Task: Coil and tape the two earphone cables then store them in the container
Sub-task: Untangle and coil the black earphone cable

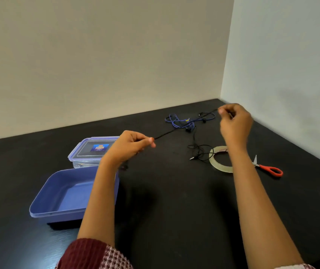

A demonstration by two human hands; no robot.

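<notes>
Black and thin, the earphone cable (pixel 167 133) runs taut in the air between both hands above the matte black table (pixel 174 220). The left hand (pixel 130 146) pinches one end between thumb and forefinger, its other fingers curled in. The right hand (pixel 235 123), raised near the far corner, has its fingers curled and pinches the cable's other stretch at the fingertips. More black cable lies in loose loops with a plug just beside the pale translucent roll of tape (pixel 217 166). The blue earphone cable (pixel 178 121) sits tangled on the table under the taut line.

The open blue plastic tub (pixel 44 199) stands at the left, its blue floor in view. Behind it, touching or nearly so, is the clear plastic container with a blue-edged clip lid (pixel 91 150). The lid is on, and its contents cannot be told. Red-handled scissors (pixel 270 168) lie right of the tape. A maroon patterned sleeve (pixel 89 253) covers the left arm.
</notes>
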